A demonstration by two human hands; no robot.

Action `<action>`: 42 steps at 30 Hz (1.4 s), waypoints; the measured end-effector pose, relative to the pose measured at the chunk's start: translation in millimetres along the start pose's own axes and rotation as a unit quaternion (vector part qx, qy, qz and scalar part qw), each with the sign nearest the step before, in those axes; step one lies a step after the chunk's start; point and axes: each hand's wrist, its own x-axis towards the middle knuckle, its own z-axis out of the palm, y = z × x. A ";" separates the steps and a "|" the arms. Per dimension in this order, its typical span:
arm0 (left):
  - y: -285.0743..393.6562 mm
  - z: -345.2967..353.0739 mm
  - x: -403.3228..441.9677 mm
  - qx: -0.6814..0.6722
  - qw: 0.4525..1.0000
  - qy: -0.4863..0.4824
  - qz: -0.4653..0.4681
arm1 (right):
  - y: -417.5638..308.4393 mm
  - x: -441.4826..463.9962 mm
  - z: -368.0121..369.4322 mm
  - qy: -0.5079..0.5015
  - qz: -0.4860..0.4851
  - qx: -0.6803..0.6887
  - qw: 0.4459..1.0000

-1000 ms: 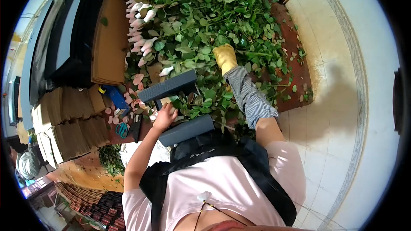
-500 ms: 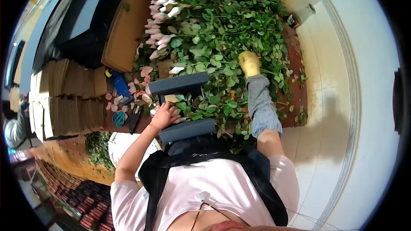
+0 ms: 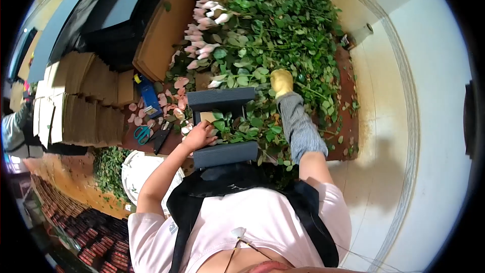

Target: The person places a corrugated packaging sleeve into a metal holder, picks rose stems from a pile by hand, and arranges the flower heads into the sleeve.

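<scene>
My bare left hand rests at the left end of a dark holder with ribbed sides, fingers apart over the rose stems and leaves lying in it. A piece of tan cardboard shows just beyond those fingers. My right hand, in a yellow glove with a striped grey sleeve, is closed in a fist among the leafy stems to the right of the holder. What the fist grips is hidden. A single white rose head lies left of it, behind the holder.
A large pile of roses covers the back, pale heads to the left. On the left are cardboard stacks, teal scissors, a blue tool and loose pink petals. A white bucket stands below the table edge.
My gloved right hand has moved left and slightly toward me, closer to the holder. My left hand stays by the holder. The whole view has shifted a little.
</scene>
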 end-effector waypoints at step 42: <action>21.1 -21.4 16.0 0.040 0.990 0.082 0.105 | -9.9 -129.9 102.2 0.210 -0.116 0.090 0.967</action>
